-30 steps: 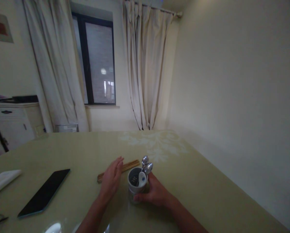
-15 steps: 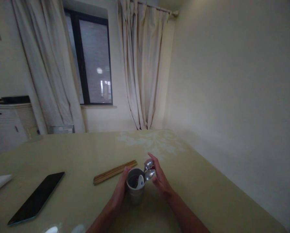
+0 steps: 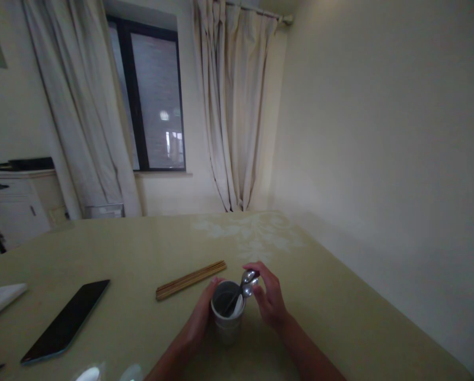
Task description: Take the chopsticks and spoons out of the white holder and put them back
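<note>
Two spoons pinched by right hand over unlabelled cup.

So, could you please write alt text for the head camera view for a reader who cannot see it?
A person's left hand steadies a white cup on a pale green table while the right hand grips metal spoons standing in it. A bundle of wooden chopsticks lies behind; a dark phone lies further left.

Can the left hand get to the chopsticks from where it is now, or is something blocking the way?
Probably yes. The left hand rests against the holder, and the chopsticks lie flat on the table just beyond it, with bare tabletop between. The right hand is busy at the spoons.
</note>
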Demonstrator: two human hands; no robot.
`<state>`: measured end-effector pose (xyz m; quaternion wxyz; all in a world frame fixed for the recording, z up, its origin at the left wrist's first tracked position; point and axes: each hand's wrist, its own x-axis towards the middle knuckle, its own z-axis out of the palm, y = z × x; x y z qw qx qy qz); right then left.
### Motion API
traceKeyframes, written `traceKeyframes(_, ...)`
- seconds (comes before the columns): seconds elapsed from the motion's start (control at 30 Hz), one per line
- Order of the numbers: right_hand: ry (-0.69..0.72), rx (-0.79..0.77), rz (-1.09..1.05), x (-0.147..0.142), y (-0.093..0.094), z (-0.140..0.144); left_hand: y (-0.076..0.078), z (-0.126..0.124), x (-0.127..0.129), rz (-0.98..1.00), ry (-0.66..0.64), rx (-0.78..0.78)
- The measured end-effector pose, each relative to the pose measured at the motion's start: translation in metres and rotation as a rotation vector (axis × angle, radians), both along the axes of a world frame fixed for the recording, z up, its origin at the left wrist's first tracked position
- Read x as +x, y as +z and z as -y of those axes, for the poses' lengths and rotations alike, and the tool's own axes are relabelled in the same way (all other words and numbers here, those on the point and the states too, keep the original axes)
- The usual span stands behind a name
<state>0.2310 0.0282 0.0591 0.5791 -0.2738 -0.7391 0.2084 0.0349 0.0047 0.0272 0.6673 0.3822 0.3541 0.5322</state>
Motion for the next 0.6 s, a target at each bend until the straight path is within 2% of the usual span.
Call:
traceKeyframes(0.17, 0.007, -0.189, -0.146, -0.001, 0.009, 0.001, 0.009, 0.003, 0.0, -0.019, -0.042, -0.001)
traceKeyframes(0.27, 0.021, -0.265, -0.235, -0.001, 0.014, -0.001, 0.009, 0.003, 0.0, -0.027, -0.035, 0.014)
traceKeyframes(0.4, 0.011, -0.287, -0.337, 0.002, 0.017, -0.003, 0.006, 0.003, 0.0, 0.0, -0.047, 0.014)
traceKeyframes(0.6, 0.029, -0.254, -0.234, 0.002, 0.018, -0.002, 0.012, 0.005, 0.0, 0.001, -0.082, 0.002)
